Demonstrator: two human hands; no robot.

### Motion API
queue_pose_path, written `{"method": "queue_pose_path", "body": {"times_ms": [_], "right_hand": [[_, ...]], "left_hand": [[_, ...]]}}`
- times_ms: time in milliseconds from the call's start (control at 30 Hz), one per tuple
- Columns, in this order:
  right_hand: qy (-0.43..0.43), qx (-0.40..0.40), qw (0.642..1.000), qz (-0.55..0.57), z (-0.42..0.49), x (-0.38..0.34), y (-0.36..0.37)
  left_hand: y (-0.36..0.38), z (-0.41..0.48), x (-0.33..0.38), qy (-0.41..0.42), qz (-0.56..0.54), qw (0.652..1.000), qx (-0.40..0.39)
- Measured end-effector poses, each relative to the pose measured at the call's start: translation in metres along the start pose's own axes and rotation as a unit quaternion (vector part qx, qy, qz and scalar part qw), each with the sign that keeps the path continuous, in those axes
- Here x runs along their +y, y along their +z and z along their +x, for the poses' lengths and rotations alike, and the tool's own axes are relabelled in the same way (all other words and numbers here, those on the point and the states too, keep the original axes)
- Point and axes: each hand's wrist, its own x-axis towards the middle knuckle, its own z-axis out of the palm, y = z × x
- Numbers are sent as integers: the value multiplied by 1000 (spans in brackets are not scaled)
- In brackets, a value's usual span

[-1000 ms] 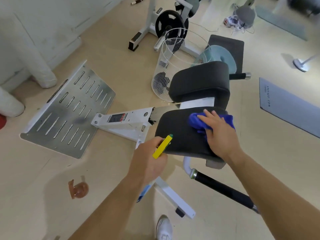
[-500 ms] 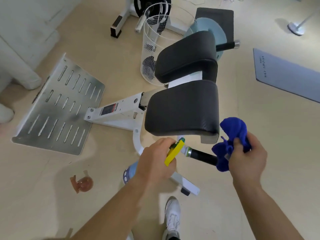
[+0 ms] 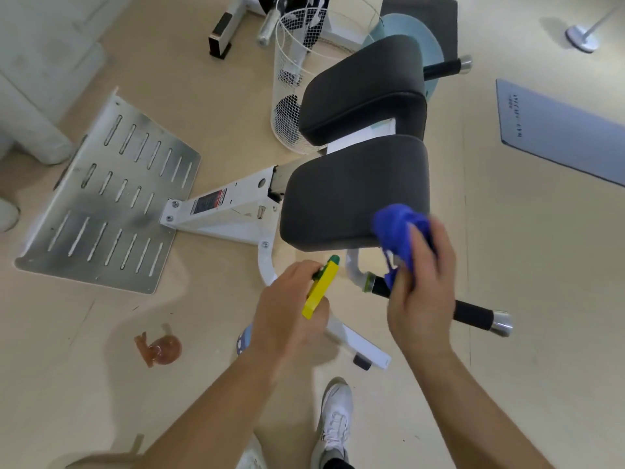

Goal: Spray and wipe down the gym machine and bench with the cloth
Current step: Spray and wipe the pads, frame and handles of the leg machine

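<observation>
The gym machine has two black pads: a near pad and a far pad, on a white frame with a slotted metal footplate. My right hand grips a bunched blue cloth at the near pad's front right corner, above the black handle bar. My left hand holds a spray bottle with a yellow trigger head, its nozzle pointing up toward the pad's underside. The bottle's body is mostly hidden under my hand.
A white wire basket stands behind the pads. A grey mat lies on the floor at right, a fan base farther back. A small orange object lies on the floor at left. My white shoe is below.
My right hand lifted the cloth off the near pad's top, pulled back, and now brings it up to the pad's front right corner. The left hand with the bottle stayed near the pad's front.
</observation>
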Motion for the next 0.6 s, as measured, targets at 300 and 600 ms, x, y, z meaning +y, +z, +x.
{"method": "queue_pose_path", "body": {"times_ms": [300, 600], "right_hand": [[-513, -113, 765, -373, 46, 46, 58], [-525, -241, 701, -418, 31, -29, 180]], "left_hand": [[-27, -11, -65, -98, -47, 991, 80], [-23, -23, -77, -120, -76, 985, 96]]}}
